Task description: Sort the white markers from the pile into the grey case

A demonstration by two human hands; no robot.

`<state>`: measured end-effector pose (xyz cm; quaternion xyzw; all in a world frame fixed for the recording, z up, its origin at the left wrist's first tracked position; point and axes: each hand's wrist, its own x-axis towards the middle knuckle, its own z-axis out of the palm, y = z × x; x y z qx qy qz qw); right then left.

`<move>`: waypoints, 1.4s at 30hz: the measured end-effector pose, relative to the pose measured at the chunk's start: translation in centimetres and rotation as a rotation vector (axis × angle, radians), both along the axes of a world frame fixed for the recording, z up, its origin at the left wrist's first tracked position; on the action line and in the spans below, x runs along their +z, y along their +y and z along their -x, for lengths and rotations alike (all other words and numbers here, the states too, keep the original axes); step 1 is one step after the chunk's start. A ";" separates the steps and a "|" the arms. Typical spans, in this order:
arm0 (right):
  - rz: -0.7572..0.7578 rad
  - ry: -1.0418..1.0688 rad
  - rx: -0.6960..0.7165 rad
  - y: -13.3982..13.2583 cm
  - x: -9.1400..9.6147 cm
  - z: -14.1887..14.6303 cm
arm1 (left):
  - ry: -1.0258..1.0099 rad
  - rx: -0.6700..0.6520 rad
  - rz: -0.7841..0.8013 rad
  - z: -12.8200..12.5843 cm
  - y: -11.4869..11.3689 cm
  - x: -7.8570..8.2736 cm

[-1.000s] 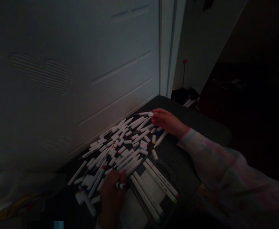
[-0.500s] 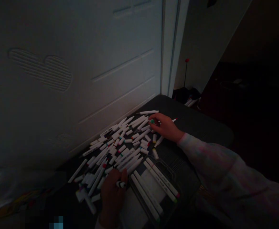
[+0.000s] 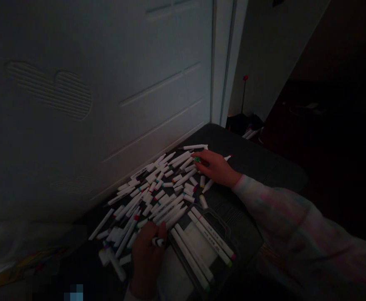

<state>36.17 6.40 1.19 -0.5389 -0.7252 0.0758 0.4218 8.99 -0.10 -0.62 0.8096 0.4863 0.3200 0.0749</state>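
A heap of white markers and loose caps (image 3: 167, 200) with coloured ends lies on the dark tabletop. At its far right, the thumb and fingers of my right hand (image 3: 216, 167) are closed on a green-ended marker cap (image 3: 197, 159), its end facing left; the rest of it is hidden. Closer to me, my left hand (image 3: 147, 251) grips a marker (image 3: 158, 241), of which one black-and-white end shows between thumb and fingers. Beside that hand is a clear plastic case (image 3: 225, 223) with several long white markers (image 3: 211, 236) lying in two pairs, their ends green and pink.
A pale door or panel (image 3: 151, 125) with grooves and a heart relief rises directly behind the table (image 3: 264, 159). Clear plastic packaging (image 3: 10, 242) sits at lower left. Past the table's far corner, a dark container (image 3: 241, 123) stands with a red-tipped thin stick (image 3: 245, 90). Light is dim.
My right hand has shifted slightly left with the green-ended cap, fingers still closed around it. My left hand keeps its marker almost unmoved. The heap looks the same.
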 end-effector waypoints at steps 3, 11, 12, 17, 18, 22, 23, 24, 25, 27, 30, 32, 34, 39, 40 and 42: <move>-0.009 -0.028 0.008 -0.1 0.0 0.0 | 0.015 0.012 -0.010 0.0 0.1 0.0; -0.043 -0.116 -0.048 -0.1 -0.1 -0.1 | -0.004 0.000 0.007 0.1 0.0 -0.1; -0.024 -0.131 -0.069 0.0 0.0 -0.1 | -0.002 0.001 0.005 0.1 0.0 -0.1; 0.186 -0.277 -0.200 0.3 0.0 -0.4 | 0.005 -0.001 0.001 0.1 0.1 -0.2; 0.217 -0.300 -0.214 0.4 0.0 -0.5 | 0.004 -0.004 -0.005 0.1 0.1 -0.2; 0.266 -0.329 -0.224 0.4 -0.2 -0.5 | -0.005 -0.026 -0.009 0.0 0.1 0.0; 0.275 -0.332 -0.225 0.4 -0.3 -0.5 | -0.010 -0.032 -0.008 -0.1 0.1 0.1; 0.282 -0.333 -0.225 0.4 -0.3 -0.5 | -0.014 -0.031 -0.013 -0.1 0.1 0.2; 0.288 -0.332 -0.223 0.4 -0.4 -0.5 | -0.014 -0.024 -0.017 -0.2 0.0 0.3; 0.293 -0.321 -0.216 0.5 -0.4 -0.5 | 0.000 -0.008 0.002 -0.3 0.0 0.5; 0.293 -0.289 -0.200 0.5 -0.3 -0.7 | 0.021 0.007 0.039 -0.5 0.0 0.9; 0.291 -0.263 -0.183 0.6 -0.2 -0.9 | 0.021 -0.002 0.032 -0.6 -0.1 1.0; 0.293 -0.240 -0.147 0.6 0.0 -1.1 | 0.025 -0.006 0.028 -0.7 -0.1 1.1; 0.330 -0.225 0.041 0.0 0.9 -1.3 | 0.043 0.009 -0.005 -0.8 0.0 1.0; 0.339 -0.230 0.080 -0.3 1.0 -1.3 | 0.040 -0.004 -0.017 -0.8 0.1 0.9; 0.391 -0.247 0.149 -0.8 1.3 -1.4 | 0.039 -0.037 -0.041 -0.7 0.1 0.8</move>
